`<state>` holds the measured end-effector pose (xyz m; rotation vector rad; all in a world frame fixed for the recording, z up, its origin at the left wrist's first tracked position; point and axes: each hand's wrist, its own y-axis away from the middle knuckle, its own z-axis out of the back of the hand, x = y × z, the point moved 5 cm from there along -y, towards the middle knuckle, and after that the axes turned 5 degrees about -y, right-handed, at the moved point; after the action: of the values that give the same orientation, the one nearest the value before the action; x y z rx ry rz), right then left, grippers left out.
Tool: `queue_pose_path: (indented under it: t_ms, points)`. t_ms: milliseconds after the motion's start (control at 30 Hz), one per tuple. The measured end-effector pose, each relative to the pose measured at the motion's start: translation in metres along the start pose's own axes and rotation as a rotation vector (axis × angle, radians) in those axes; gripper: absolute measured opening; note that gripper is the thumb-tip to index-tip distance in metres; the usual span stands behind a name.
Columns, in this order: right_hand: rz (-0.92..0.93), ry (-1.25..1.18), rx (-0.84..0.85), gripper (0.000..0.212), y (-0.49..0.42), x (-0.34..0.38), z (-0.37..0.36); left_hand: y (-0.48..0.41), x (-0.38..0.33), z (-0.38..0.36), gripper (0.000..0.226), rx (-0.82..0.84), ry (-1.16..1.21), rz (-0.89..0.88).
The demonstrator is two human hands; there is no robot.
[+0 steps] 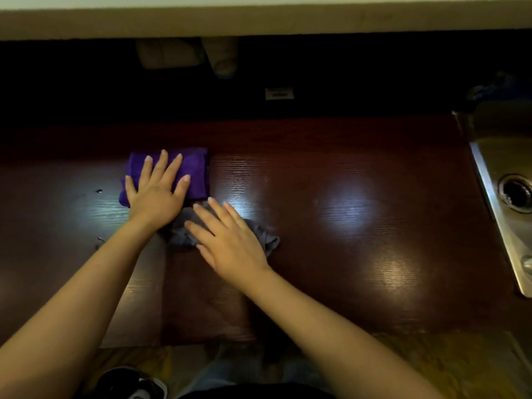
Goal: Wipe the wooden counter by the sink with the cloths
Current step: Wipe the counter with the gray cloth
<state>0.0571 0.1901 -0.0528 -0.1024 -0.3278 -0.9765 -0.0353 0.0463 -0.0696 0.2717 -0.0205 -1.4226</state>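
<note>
On the wooden worktop (pixel 345 182), a purple cloth (pixel 195 171) is pressed beneath the flat, spread left hand (pixel 157 194); a grey cloth (pixel 181 231) is covered by the flat, spread right hand (pixel 230 240).

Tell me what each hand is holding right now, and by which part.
Nothing is gripped. The left hand lies flat, fingers spread, on the purple cloth, covering its near-left part. The right hand lies flat on the middle of the grey cloth.
</note>
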Motion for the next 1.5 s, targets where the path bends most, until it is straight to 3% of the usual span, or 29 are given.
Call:
queue_pose_path:
  t_ms: [100,233,367,467,667,833,1033,1133,1233,1367,1500]
  points:
    - [-0.050,0.013,0.012,0.044,0.011,0.026,-0.011,-0.002,-0.002,-0.002,0.052,-0.009,0.022,0.011]
    - [0.191,0.130,0.106,0.041,0.037,0.084,-0.041,-0.005,0.000,-0.004,0.052,0.002,0.014,0.018]
    - [0.336,0.193,0.097,0.044,0.041,0.078,-0.037,-0.005,0.001,0.000,0.052,0.023,-0.004,0.011]
    - [0.282,0.137,0.028,0.048,0.033,0.044,-0.020,-0.005,0.001,0.001,0.052,0.026,-0.004,0.010]
    - [-0.011,-0.023,-0.122,0.045,0.019,-0.035,0.013,-0.003,0.002,0.001,0.052,0.014,0.002,0.015]
    - [-0.182,-0.007,-0.149,0.046,0.015,-0.024,0.007,-0.007,0.004,0.010,0.055,0.059,-0.074,-0.025]
    - [-0.074,0.018,-0.024,0.048,-0.020,0.049,-0.015,-0.015,0.017,0.018,0.056,0.181,-0.134,-0.153]
    - [-0.022,0.058,0.049,0.046,-0.016,0.077,-0.027,-0.013,0.026,0.026,0.053,0.099,-0.082,-0.247]
    - [0.178,0.054,0.068,0.045,0.029,0.102,-0.041,-0.005,0.029,0.023,0.051,0.015,-0.073,-0.291]
    - [0.249,0.030,0.023,0.045,0.076,0.076,-0.039,0.001,0.022,0.014,0.047,-0.070,-0.031,-0.252]
    - [0.120,-0.008,-0.062,0.051,0.086,0.000,-0.008,0.006,0.019,0.011,0.048,-0.091,0.003,-0.191]
